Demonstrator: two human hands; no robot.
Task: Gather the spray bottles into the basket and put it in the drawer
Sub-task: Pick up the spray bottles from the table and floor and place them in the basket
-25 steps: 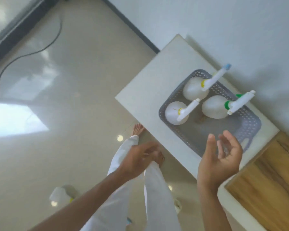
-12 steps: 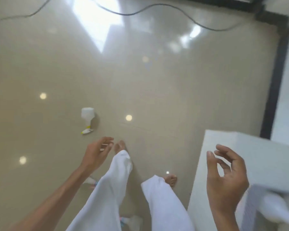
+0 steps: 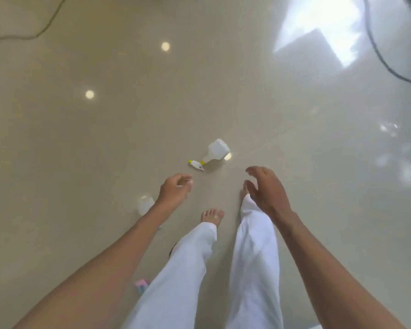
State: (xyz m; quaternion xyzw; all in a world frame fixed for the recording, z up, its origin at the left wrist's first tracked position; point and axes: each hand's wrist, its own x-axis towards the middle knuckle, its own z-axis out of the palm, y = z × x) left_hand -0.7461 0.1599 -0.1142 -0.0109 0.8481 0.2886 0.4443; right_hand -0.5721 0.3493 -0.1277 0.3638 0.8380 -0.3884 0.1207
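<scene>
A white spray bottle (image 3: 213,154) with a yellow collar and nozzle lies on its side on the shiny beige floor, just ahead of my feet. A second white bottle (image 3: 144,204) lies partly hidden behind my left forearm. My left hand (image 3: 174,190) hovers below-left of the first bottle, fingers loosely curled, holding nothing. My right hand (image 3: 266,189) hangs to the bottle's lower right, fingers spread, empty. The basket and the drawer are out of view.
My bare feet (image 3: 212,216) and white trouser legs (image 3: 252,262) fill the lower middle. A black cable (image 3: 380,55) curves across the floor at the top right, another cable (image 3: 40,29) at the top left. A small pink and blue object (image 3: 141,283) lies by my left leg.
The view has swung away from the white cabinet with the basket to the open floor. The bottle on the floor is now closer, and both hands have come nearer to it.
</scene>
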